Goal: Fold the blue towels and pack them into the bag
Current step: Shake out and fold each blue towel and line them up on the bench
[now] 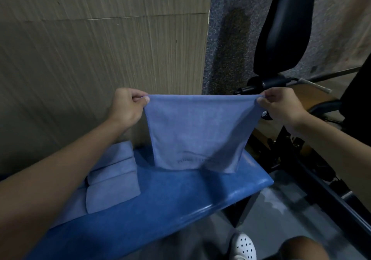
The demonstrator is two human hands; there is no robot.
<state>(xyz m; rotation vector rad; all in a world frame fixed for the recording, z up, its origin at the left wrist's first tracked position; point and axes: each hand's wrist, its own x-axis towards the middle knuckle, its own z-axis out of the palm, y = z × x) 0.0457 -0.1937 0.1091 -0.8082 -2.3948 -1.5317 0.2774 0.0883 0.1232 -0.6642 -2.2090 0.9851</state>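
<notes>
- Bottom edge of frame, right of centre: we note a white perforated clog (244, 246) on the grey floor (281, 209), with a bare knee (299, 247) just beside it.
- Lower centre: a glossy blue bench top (160, 209) runs from the lower left up toward mid-right.
- Lower left, on the bench: we count three folded blue towels (112, 179) lying one behind the other and touching.
- Centre of frame: an open blue towel (196, 131) hangs flat above the far part of the bench, its top edge stretched level. Its lower edge reaches down to the bench top; we cannot tell whether it touches.
- Left hand (126, 107): fingers curled, thumb and forefinger pinching the towel's upper left corner.
- Right hand (281, 105): the same grip, pinching the upper right corner. Both forearms are bare.
- Behind, filling the upper left: a ribbed brown cardboard sheet (100, 38) standing upright.
- Upper centre: a grey speckled wall (226, 28).
- Upper right: a black padded backrest (285, 24) on a dark metal frame, tilted, well behind the right hand.
</notes>
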